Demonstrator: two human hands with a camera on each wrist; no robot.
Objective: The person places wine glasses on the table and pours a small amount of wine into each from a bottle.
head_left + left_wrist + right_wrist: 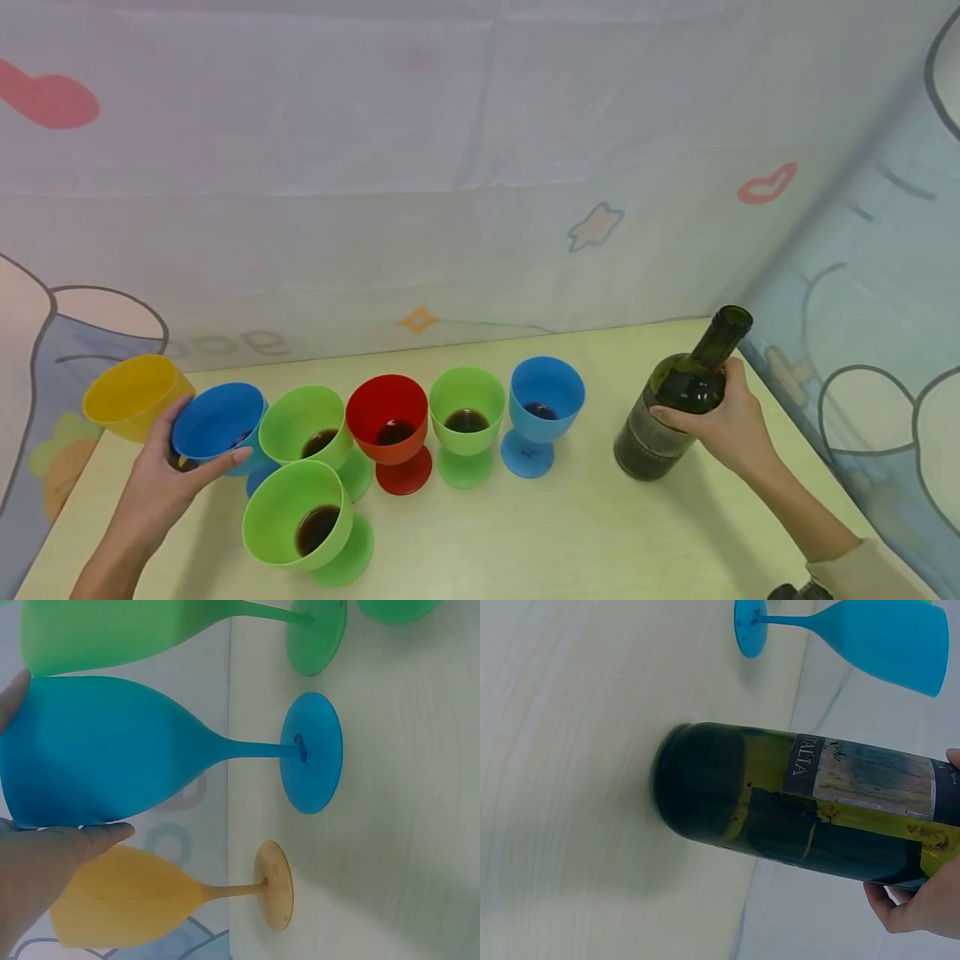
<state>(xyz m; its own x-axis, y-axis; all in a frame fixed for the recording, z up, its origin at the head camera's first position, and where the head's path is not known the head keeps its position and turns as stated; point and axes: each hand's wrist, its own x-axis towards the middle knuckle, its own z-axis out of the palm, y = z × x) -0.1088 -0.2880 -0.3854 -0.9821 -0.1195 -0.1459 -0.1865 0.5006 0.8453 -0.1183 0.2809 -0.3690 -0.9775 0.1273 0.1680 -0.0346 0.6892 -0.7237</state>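
Note:
My left hand (161,475) grips the bowl of a blue plastic goblet (217,421), thumb on one side and fingers on the other. In the left wrist view, the foot of this blue goblet (311,754) is at the tabletop; whether it touches is hard to tell. A yellow goblet (135,396) stands just left of that hand, and a green goblet (303,417) is close on its right. At the right, my right hand (723,421) holds a dark green wine bottle (660,417) around its upper body. The labelled bottle (802,802) has its base at the table and dark liquid inside.
Nearer the front is another green goblet (296,517) with dark liquid. A red goblet (390,417), a green goblet (467,408) and a blue goblet (547,400) continue the row, each holding dark liquid. Behind the pale table (540,533) hangs a printed cloth (480,167).

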